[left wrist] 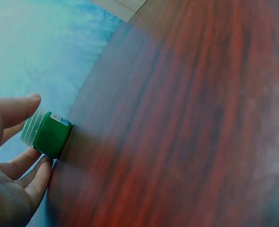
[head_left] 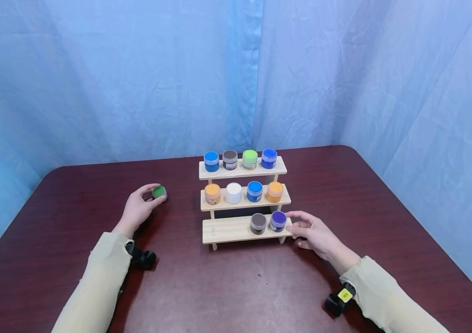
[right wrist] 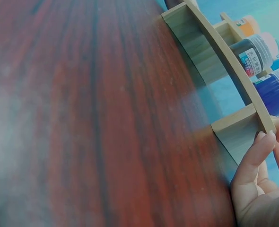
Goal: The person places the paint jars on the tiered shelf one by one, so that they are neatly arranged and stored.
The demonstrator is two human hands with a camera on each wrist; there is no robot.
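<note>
My left hand [head_left: 139,206] holds a small green paint jar [head_left: 160,193] between thumb and fingers on the table's left side. In the left wrist view the green jar [left wrist: 53,135] has a clear ribbed lid and stands close against the tabletop. At the right end of a three-tier wooden display stand [head_left: 229,230], my right hand [head_left: 312,234] pinches the end of the lowest shelf with thumb and index finger. Beside those fingertips, a purple paint jar [head_left: 278,221] sits on that shelf, with a dark brown jar [head_left: 258,224] to its left.
The middle tier carries two orange jars, a white jar [head_left: 233,193] and a blue jar [head_left: 254,191]. On the top tier stand blue, brown, light green [head_left: 250,159] and dark blue jars. Blue curtains [head_left: 156,83] hang behind the dark wooden table [head_left: 236,291].
</note>
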